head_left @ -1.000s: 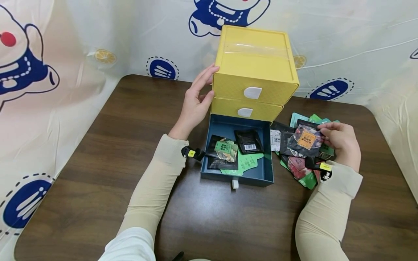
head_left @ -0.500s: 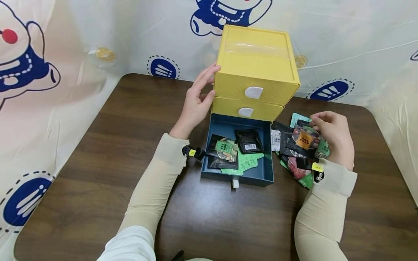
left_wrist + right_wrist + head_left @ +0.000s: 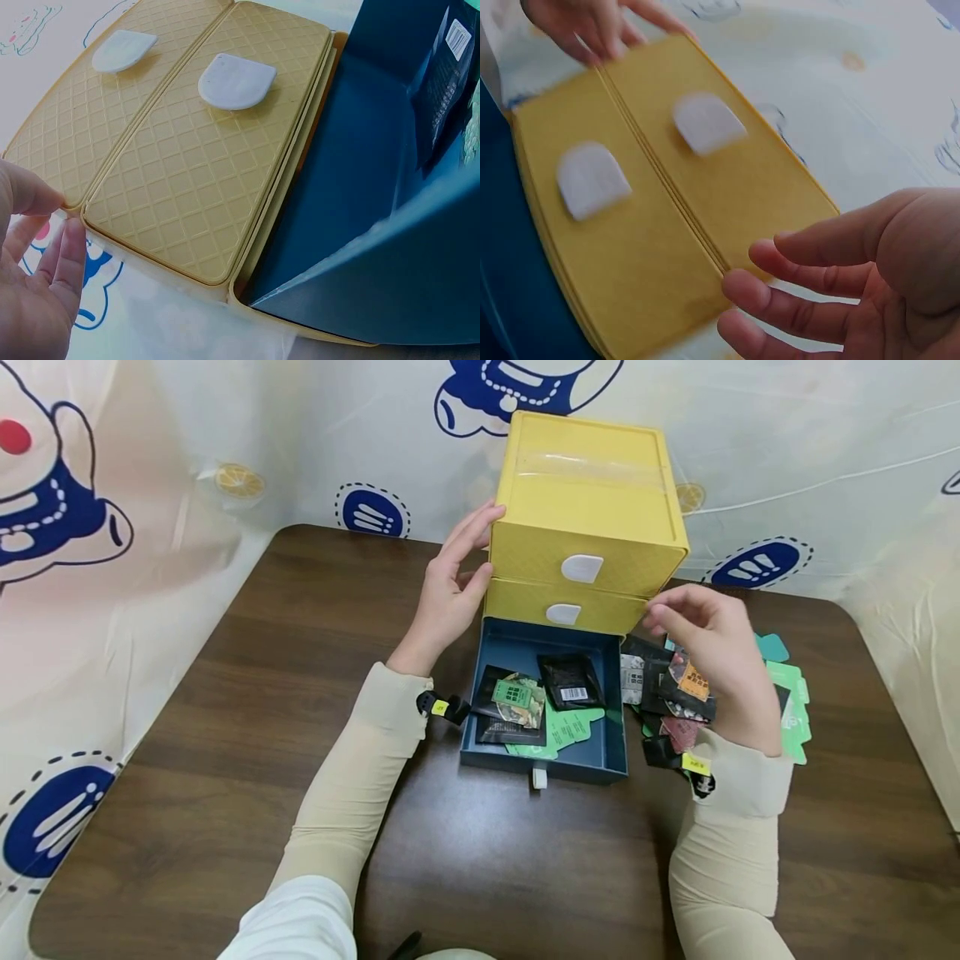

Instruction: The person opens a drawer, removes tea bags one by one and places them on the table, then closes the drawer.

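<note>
A yellow drawer box [image 3: 592, 485] with white pull tabs stands at the back of the table. My left hand [image 3: 447, 597] rests against its left side, thumb by the front edge. The blue bottom drawer [image 3: 516, 642] is pulled out; inside lie a black packet with a barcode [image 3: 570, 677], a packet with a green label [image 3: 513, 694] and green card pieces [image 3: 573, 731]. My right hand [image 3: 832, 277], its fingers loosely bent and holding nothing, hovers by the box's right front edge. Below it lies a pile of packets, one with an orange label [image 3: 692, 681], partly hidden by the hand.
Green cut-out cards [image 3: 795, 693] spread on the dark wooden table [image 3: 300, 635] right of the pile. A white printed curtain [image 3: 315, 443] hangs behind the box and along both sides. Part of a pale round thing [image 3: 456, 954] shows at the bottom edge.
My right hand has left the orange-labelled packet and moved left and up to the box's right front edge. My left hand has stayed at the box's side.
</note>
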A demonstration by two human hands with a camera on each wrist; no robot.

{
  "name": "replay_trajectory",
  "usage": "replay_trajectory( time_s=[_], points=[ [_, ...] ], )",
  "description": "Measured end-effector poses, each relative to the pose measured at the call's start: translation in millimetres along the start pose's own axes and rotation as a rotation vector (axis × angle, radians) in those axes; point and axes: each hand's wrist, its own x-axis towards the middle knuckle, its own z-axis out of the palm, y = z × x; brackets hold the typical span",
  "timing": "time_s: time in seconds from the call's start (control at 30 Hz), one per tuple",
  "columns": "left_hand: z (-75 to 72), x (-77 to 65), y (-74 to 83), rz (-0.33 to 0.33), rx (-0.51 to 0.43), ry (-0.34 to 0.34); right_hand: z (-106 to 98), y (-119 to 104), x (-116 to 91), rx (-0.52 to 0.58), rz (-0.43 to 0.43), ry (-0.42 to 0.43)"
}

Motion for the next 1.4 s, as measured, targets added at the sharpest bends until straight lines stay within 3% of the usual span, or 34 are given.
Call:
replay_trajectory(
  time_s=[0.37, 0.6, 0.93, 1.13, 1.4],
  points=[
    [1.7, 2.3, 1.4, 0.023, 0.003, -0.018, 42.4, -24.4, 13.5, 0.059, -0.126, -0.288],
    [-0.2, -1.7, -0.3, 0.035, 0.011, 0.006, 68.9, -36.0, 38.3, -0.102, -0.219, -0.482],
    [0.7, -0.6, -0.4, 0.053, 0.008, -0.005, 109.7, -27.8, 55.7, -0.223, -0.156, -0.804],
    [1.9, 0.0, -0.2, 0.060, 0.002, 0.001, 133.2, -20.2, 61.2, -0.340, -0.108, -0.854],
    [2.4, 0.2, -1.2, 0.065, 0.000, 0.003, 154.7, -11.5, 57.8, -0.618, 0.018, -0.798]
  ],
)
